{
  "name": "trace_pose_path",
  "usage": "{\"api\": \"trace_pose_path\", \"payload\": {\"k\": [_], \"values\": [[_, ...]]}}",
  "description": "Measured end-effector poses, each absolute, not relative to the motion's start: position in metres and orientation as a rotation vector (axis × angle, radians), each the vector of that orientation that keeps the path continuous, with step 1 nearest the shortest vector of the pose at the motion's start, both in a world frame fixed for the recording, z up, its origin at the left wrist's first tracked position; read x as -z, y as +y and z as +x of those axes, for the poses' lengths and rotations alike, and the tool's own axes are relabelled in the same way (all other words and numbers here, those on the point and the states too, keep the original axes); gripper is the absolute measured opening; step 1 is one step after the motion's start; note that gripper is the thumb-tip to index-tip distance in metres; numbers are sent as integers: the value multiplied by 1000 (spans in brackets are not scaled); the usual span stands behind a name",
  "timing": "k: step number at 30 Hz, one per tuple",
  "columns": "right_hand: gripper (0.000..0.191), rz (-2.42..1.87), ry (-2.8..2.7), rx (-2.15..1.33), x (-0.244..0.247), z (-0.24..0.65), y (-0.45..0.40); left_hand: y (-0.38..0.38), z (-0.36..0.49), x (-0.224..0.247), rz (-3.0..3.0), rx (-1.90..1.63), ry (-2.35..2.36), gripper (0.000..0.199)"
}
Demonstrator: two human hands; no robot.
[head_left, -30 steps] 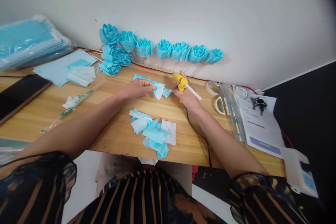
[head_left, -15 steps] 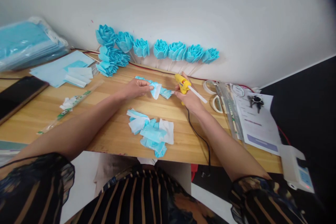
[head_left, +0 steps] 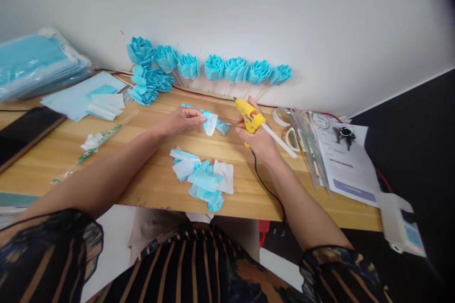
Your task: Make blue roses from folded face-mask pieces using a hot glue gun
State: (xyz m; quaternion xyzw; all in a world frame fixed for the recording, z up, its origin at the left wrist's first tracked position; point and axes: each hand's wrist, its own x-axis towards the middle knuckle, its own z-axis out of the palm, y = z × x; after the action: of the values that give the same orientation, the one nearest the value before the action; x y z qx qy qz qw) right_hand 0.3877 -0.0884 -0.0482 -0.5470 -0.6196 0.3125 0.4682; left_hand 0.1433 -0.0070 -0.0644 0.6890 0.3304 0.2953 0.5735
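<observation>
My left hand [head_left: 184,120] pinches a blue-and-white fabric petal [head_left: 211,124] between thumb and fingers, just above the table. My right hand [head_left: 259,137] is wrapped round a yellow glue gun [head_left: 250,116], whose white glue stick [head_left: 280,141] juts out behind toward the lower right. The nozzle points up and to the left, apart from the petal. Behind the held petal lie more blue pieces [head_left: 222,127], partly hidden by it. Nearer to me sits a loose pile of blue and white petals [head_left: 205,177].
Several finished blue flowers [head_left: 236,70] lean along the wall. Left are bagged masks [head_left: 31,64], blue sheets [head_left: 76,99], a phone [head_left: 28,132] and a clear wrapper [head_left: 85,154]. Tape rolls [head_left: 292,139], papers [head_left: 350,165] and keys [head_left: 344,136] lie right. A black cord [head_left: 265,181] trails from the gun.
My right hand has turned the glue gun slightly and drawn a little away from the blue pieces. The left hand still pinches the petal, almost in the same spot.
</observation>
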Motion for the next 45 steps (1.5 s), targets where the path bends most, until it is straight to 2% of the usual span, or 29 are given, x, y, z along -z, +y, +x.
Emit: {"api": "trace_pose_path", "payload": {"k": [10, 13, 17, 21, 24, 27, 30, 33, 41, 45], "values": [[84, -1390, -1538, -643, 48, 419, -91, -18, 146, 60, 1721, -741, 704, 41], [86, -1562, -1637, -553, 58, 443, -92, -17, 144, 60, 1720, -750, 722, 42], [92, -1860, -1928, -231, 63, 466, -106, -16, 143, 61, 1705, -742, 741, 42], [95, -2035, -2254, -203, 48, 475, -122, -16, 144, 63, 1693, -723, 767, 41], [80, -2078, -2487, -110, 26, 473, -125, -15, 144, 63, 1687, -728, 761, 40], [52, -2047, -2443, 59, 9, 461, -116, -12, 141, 65, 1635, -744, 747, 41], [37, -1864, -2378, -95, 12, 438, -96, -8, 138, 69, 1569, -735, 763, 40], [34, -1798, -2419, -145, 29, 415, -74, -6, 138, 72, 1556, -729, 784, 40], [26, -1822, -2463, 37, 49, 394, -50, -9, 141, 71, 1541, -722, 784, 42], [19, -1947, -2118, -220, 53, 402, -39, -7, 141, 72, 1552, -719, 792, 40]]}}
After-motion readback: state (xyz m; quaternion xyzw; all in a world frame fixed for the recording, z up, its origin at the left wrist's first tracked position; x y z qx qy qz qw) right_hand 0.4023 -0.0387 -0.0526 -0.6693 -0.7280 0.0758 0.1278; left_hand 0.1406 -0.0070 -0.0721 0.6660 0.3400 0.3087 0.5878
